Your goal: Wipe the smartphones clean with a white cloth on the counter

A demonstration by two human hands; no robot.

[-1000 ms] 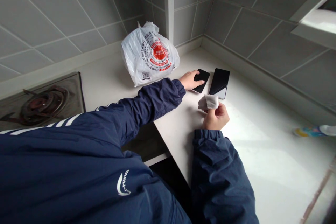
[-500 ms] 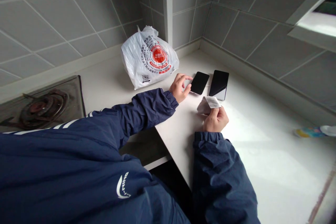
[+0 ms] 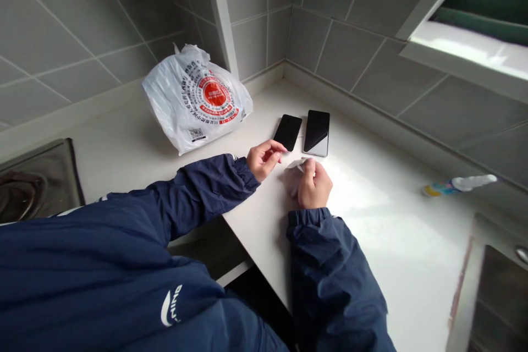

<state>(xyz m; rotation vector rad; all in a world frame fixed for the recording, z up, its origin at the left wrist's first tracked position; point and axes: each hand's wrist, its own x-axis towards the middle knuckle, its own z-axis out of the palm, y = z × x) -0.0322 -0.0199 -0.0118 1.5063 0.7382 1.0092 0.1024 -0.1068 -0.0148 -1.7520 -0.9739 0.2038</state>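
Note:
Two dark phones lie flat and side by side on the white counter: a smaller black phone and, to its right, a larger phone with light reflected on its lower part. My left hand is just below the smaller phone's lower left corner, fingers bent, thumb and forefinger slightly apart, with nothing visible between them. Below the phones, my right hand is closed on a thin, pale wipe, which hangs out to the left of the fingers, partly hidden by them.
A white plastic bag with red and black print stands at the back left. Far left is a gas hob. A spray bottle lies on the right, near a sink. Tiled walls bound the counter.
My left hand has moved from the smaller phone's left side to below its lower left corner. My right hand has drawn closer to it with the wipe. The view has turned right.

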